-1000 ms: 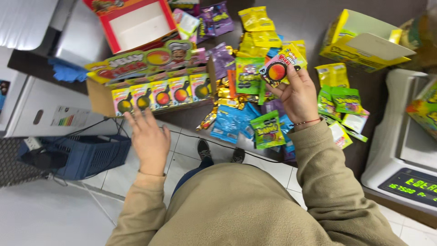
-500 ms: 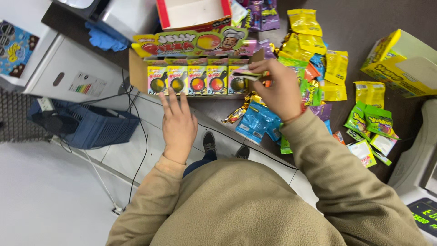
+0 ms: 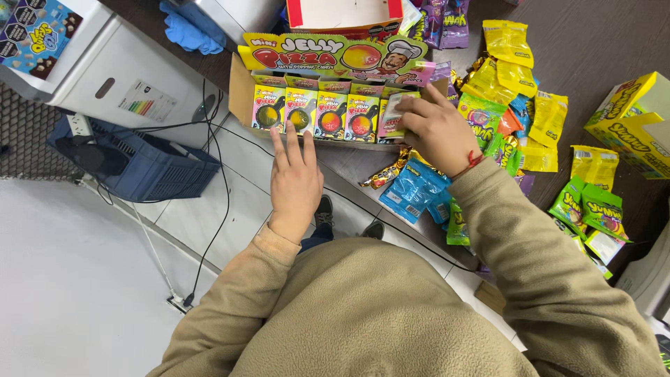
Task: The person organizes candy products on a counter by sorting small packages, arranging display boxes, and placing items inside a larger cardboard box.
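Observation:
A cardboard display box (image 3: 241,91) with a colourful printed lid stands at the dark counter's edge, holding a row of small candy packs (image 3: 314,115). My right hand (image 3: 436,129) grips one candy pack (image 3: 391,115) at the row's right end, tilted into the box. My left hand (image 3: 296,178) lies flat with fingers apart, fingertips against the box's front wall, holding nothing. Both sleeves are beige.
Yellow, green, blue and purple candy bags (image 3: 530,105) lie scattered over the counter (image 3: 593,42) to the right. A yellow carton (image 3: 631,122) stands at far right, a red-rimmed open box (image 3: 342,14) behind. Below left are a blue crate (image 3: 146,164), cables and a white appliance (image 3: 105,70).
My right hand carried the candy pack from the pile on the right over to the display box and is setting it into the row. My left hand stayed at the box's front.

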